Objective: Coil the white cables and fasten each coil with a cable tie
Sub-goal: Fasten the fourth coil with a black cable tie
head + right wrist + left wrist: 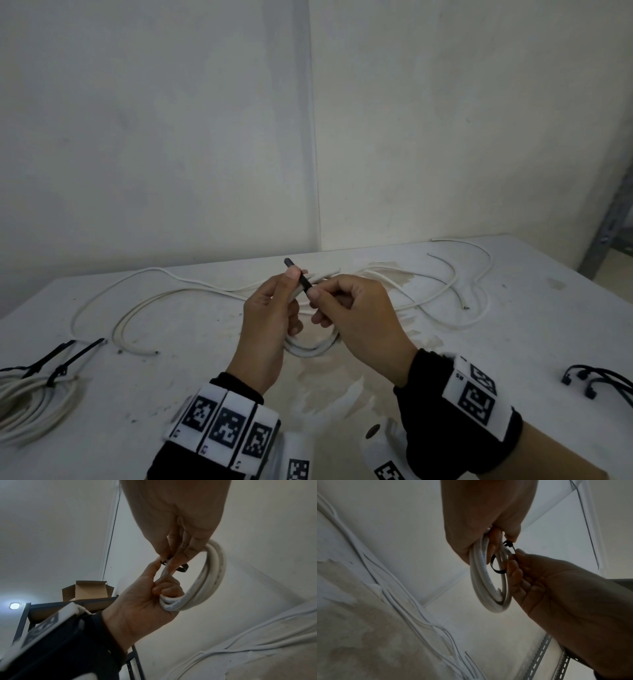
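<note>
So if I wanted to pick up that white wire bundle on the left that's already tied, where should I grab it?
Probably grab the tied coil from above, at the bunched part beside its black ties. There the loops are cinched together, so they should lift as one. The ties' tails stick up and away across the table; pinching those may only tug the coil.

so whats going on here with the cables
A person is tying up a small coil of white cable. The left hand grips the coil while the right hand pinches a black cable tie looped loosely around it, not yet pulled tight. A finished tied coil lies at the table's left; loose white cables wait behind.
</note>
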A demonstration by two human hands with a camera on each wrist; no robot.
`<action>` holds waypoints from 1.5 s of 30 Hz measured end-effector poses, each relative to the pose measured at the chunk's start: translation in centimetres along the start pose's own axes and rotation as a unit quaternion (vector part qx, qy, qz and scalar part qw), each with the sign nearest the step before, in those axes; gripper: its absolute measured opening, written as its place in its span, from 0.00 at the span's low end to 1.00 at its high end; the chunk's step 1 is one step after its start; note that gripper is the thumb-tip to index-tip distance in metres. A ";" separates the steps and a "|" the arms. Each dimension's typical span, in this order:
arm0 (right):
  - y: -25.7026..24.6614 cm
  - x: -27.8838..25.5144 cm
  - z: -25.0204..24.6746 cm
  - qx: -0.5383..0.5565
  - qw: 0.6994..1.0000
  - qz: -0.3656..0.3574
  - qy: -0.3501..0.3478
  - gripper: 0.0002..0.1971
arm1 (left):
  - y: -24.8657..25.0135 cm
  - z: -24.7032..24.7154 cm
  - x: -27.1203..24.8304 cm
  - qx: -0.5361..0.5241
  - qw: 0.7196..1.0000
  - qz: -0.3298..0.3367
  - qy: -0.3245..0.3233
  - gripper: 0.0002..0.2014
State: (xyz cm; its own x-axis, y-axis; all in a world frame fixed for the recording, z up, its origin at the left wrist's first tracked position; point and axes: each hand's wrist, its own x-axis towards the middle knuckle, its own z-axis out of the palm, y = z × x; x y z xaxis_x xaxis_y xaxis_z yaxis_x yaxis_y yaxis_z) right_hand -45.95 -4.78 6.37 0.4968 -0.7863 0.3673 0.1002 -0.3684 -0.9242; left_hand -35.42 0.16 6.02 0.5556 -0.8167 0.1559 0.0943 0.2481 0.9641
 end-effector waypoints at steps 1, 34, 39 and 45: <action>-0.1 -0.1 0.1 0.003 1.000 -0.002 0.005 0.11 | 0.0 0.1 -0.1 0.002 1.000 0.003 0.001 0.12; -2.7 2.3 -2.7 -0.065 0.997 -0.023 -0.043 0.09 | -0.2 0.5 -1.6 0.078 0.994 -0.041 -0.069 0.05; -2.1 1.3 -2.7 -0.083 0.995 -0.042 -0.042 0.14 | 0.2 1.2 -1.6 0.074 0.993 -0.043 -0.076 0.07; -2.3 1.5 -2.9 -0.185 0.977 -0.105 0.018 0.14 | 0.5 2.0 -1.8 0.092 0.992 -0.017 -0.082 0.09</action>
State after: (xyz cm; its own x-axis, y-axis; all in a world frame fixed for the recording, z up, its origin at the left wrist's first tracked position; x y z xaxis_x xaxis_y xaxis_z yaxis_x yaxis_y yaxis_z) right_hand -47.96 -6.54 9.38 0.4673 -0.6885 0.5546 -0.1245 -0.6723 -0.7297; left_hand -38.01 0.78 6.65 0.4110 -0.9008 0.1400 -0.0496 0.1312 0.9901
